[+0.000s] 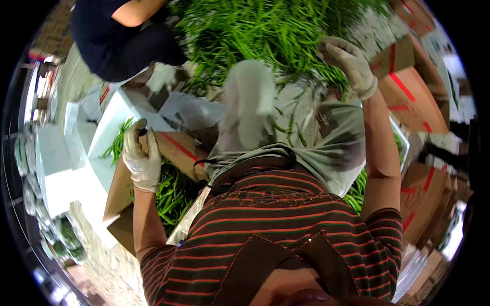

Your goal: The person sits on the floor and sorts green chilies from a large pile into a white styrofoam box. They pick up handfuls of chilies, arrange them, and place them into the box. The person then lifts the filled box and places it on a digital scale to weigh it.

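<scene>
My left hand [142, 158], in a pale glove with dark-stained fingertips, is raised over a cardboard box [178, 147] of green chili peppers [172, 197]. Its thumb and fingers are apart, and I see no pepper between them. Beside it, more green peppers [119, 143] lie in a white foam box [100, 168]. My right hand [350, 67], also gloved, hovers at the right edge of a large heap of long green chili peppers [256, 34]. The fingers are bent and apart from the thumb, with nothing visible in them.
Another person [122, 42] crouches at the upper left beside the heap. Cardboard boxes with red tape [413, 99] stand at the right. A white container with peppers [358, 187] is partly hidden by my right arm. Loose peppers [291, 126] lie between my legs.
</scene>
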Motion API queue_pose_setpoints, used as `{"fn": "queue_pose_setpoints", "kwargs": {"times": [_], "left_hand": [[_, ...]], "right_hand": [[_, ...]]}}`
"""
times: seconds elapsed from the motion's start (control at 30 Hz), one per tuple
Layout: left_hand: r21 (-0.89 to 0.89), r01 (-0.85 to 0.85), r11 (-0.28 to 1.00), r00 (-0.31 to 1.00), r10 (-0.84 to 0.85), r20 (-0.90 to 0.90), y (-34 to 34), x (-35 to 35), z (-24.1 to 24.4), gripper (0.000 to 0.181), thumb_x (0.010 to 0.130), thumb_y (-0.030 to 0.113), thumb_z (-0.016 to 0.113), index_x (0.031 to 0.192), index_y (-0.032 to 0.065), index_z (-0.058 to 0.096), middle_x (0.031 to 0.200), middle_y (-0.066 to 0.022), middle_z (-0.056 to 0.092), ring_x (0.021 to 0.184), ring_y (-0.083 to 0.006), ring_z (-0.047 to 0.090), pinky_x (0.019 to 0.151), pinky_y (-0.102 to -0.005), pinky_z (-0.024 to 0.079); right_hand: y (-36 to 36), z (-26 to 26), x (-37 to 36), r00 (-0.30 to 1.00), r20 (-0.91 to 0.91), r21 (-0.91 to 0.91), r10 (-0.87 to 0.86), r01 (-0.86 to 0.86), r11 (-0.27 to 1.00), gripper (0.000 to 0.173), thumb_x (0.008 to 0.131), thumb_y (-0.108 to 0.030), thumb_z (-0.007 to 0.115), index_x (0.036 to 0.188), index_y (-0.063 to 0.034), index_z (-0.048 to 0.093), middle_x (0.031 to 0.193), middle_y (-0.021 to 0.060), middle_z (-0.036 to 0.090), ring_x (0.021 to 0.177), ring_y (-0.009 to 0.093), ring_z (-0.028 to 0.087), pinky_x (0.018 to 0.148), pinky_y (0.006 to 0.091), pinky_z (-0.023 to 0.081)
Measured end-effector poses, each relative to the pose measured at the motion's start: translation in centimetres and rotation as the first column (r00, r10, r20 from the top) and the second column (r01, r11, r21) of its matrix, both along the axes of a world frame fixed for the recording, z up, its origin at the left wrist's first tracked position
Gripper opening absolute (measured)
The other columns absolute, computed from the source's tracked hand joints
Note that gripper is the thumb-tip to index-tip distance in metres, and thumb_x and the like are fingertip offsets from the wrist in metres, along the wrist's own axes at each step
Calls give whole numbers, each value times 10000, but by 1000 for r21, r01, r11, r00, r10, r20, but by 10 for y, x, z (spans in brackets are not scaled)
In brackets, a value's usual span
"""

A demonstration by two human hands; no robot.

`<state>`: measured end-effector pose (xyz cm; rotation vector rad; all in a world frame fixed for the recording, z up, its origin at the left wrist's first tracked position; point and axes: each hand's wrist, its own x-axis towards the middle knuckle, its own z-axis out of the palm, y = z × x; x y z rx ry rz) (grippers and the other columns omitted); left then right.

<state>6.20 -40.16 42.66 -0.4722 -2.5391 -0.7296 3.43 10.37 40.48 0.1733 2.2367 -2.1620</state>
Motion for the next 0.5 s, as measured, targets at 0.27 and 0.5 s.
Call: {"fn": "queue_pose_setpoints", "kwargs": {"times": [0.27, 0.5], "left_hand": [[-102, 803, 587, 512, -592, 622, 254, -86, -88, 244, 841, 151, 616, 1067, 61, 606, 983, -173, 648, 918, -351, 633, 793, -412, 510], [-368, 929, -18, 368, -20, 930, 354, -76, -368, 294, 778, 199, 623, 1064, 136, 646, 1020, -148, 666, 963, -262, 663, 777, -441, 516]], "right_hand": [[61, -83, 23, 929, 165, -284, -330, 365, 886, 313, 953, -175, 580, 1202, 15, 590, 1100, 125, 666, 1008, 202, 643, 880, 308, 509], [57, -75, 13, 910, -57, -222, -411, 390, 894, 305, 948, -151, 557, 1197, 21, 594, 1019, 81, 667, 912, 137, 622, 860, 274, 491]]}}
